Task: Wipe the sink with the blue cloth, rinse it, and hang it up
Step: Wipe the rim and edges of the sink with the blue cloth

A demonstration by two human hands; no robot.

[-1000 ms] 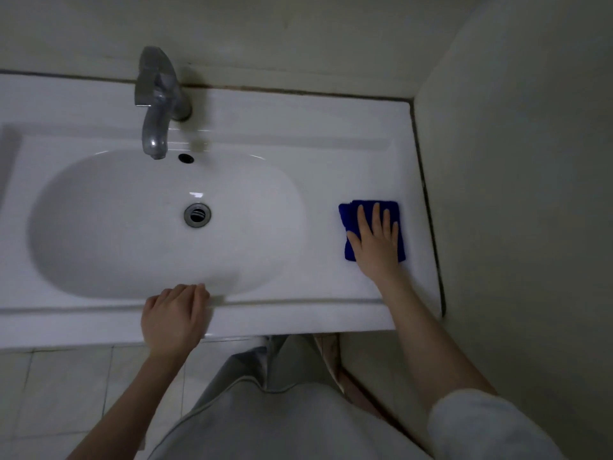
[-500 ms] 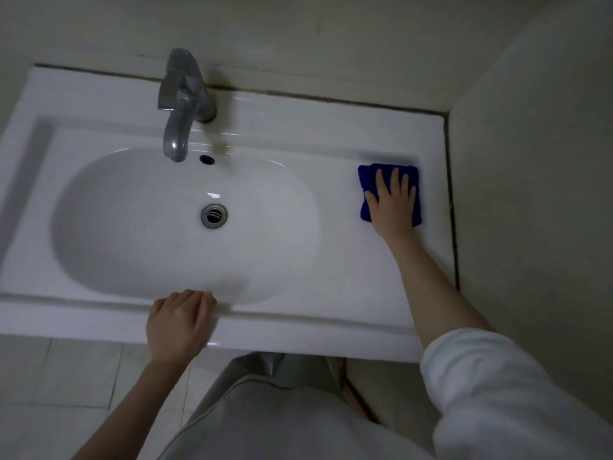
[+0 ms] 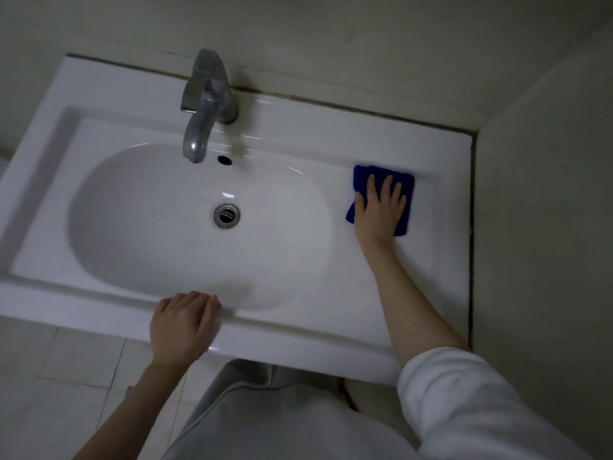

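My right hand point(image 3: 378, 214) presses the blue cloth point(image 3: 410, 200) flat, basin point(image 3: 149, 227) to its left; left hand point(image 3: 182, 327) grips the sink point(image 3: 298, 340) front edge.

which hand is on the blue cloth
The right hand, fingers straight, pressing the blue cloth flat on the sink ledge by the wall. The left hand holds no cloth; its fingers curl over the sink's front rim.

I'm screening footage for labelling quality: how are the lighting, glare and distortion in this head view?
Head view: dim, flat lighting with a greyish cast; small glare streaks on the sink behind the faucet and just above the drain; the wide-angle lens bows the sink's straight edges; the blue cloth under the right hand is clearly readable, though the picture is slightly soft overall.
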